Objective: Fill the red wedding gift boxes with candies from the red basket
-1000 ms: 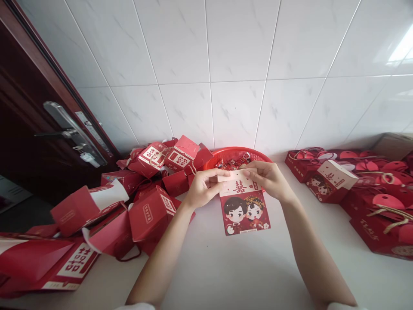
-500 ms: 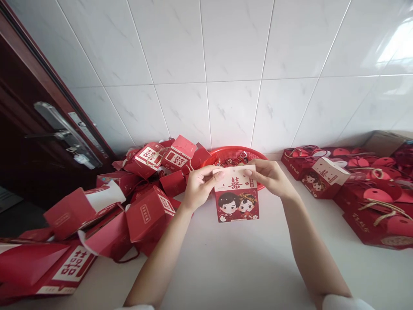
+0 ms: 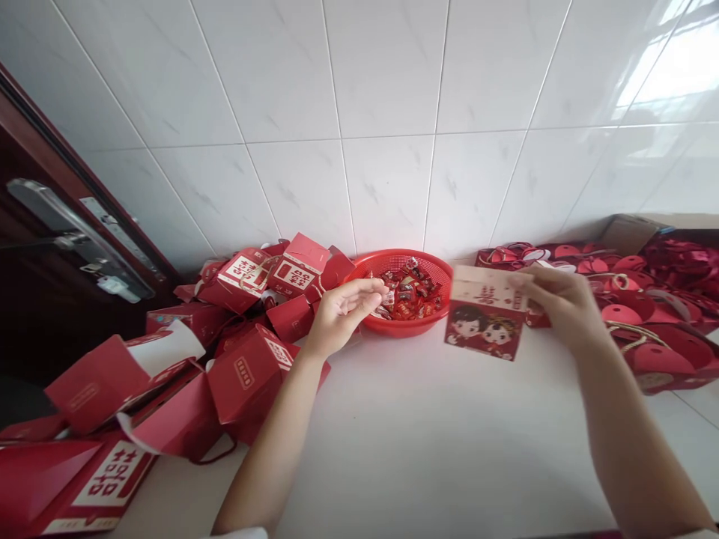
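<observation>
A small red and cream box [image 3: 484, 318] with two cartoon faces hangs above the white table, right of centre. My right hand [image 3: 556, 299] pinches its upper right corner. My left hand [image 3: 347, 311], fingers apart and holding nothing, is at the left front rim of a red perforated basket [image 3: 387, 327]. Inside the basket lie many small wrapped candies [image 3: 413, 293], mostly red. The box is tilted slightly and stands clear of the basket's right side.
Red boxes [image 3: 244, 374] with open flaps are heaped on the left of the white table [image 3: 404, 434]. Closed red boxes with cord handles [image 3: 645, 344] stand at the right, near a cardboard carton [image 3: 634, 230]. A tiled wall rises behind; a dark door [image 3: 34, 277] is at the left.
My left hand has let go of the small box. My right hand has carried it to the right, uncovering the basket and its candies. The view has shifted slightly right.
</observation>
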Available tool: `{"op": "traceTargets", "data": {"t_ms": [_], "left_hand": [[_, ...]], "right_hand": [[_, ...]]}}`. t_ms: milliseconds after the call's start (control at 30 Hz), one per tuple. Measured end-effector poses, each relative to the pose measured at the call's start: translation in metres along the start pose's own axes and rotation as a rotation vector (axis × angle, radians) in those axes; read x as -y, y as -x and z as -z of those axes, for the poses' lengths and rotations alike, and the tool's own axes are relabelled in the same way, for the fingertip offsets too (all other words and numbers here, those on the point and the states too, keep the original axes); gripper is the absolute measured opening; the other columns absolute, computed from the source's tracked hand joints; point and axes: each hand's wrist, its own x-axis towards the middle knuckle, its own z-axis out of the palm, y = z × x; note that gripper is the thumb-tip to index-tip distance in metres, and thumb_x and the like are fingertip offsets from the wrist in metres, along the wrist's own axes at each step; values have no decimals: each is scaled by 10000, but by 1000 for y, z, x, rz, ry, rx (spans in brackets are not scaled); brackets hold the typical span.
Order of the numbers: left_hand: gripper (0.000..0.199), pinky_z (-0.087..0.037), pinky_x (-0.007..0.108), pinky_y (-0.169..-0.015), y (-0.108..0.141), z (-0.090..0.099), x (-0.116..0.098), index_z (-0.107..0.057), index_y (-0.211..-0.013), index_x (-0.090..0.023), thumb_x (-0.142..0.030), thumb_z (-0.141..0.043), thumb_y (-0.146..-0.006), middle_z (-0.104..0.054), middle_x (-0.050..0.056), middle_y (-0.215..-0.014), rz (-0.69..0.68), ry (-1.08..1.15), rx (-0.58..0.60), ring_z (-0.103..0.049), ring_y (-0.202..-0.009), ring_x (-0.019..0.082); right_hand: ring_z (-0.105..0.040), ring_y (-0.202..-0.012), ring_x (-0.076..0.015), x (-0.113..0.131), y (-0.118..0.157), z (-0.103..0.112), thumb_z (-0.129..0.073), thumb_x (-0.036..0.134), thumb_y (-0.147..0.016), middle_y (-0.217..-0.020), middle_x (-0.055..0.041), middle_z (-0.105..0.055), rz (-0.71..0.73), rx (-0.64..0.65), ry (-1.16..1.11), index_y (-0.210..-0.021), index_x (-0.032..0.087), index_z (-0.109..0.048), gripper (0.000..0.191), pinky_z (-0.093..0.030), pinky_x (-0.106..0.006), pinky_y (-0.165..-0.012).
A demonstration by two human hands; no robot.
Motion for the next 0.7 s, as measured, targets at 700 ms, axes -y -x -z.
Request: {"op": "traceTargets", "data": {"t_ms": [700], "left_hand": [[224, -611, 337, -894, 4, 4, -11, -793, -916, -175, -380, -729, -852, -805, 94, -969, -15, -138, 155, -756, -941, 234]], "right_hand": [[-632, -684, -323, -103, 38, 77, -584, 361, -719, -409, -9, -476, -420, -644, 594, -727, 236, -616, 129, -458, -419, -818]]}}
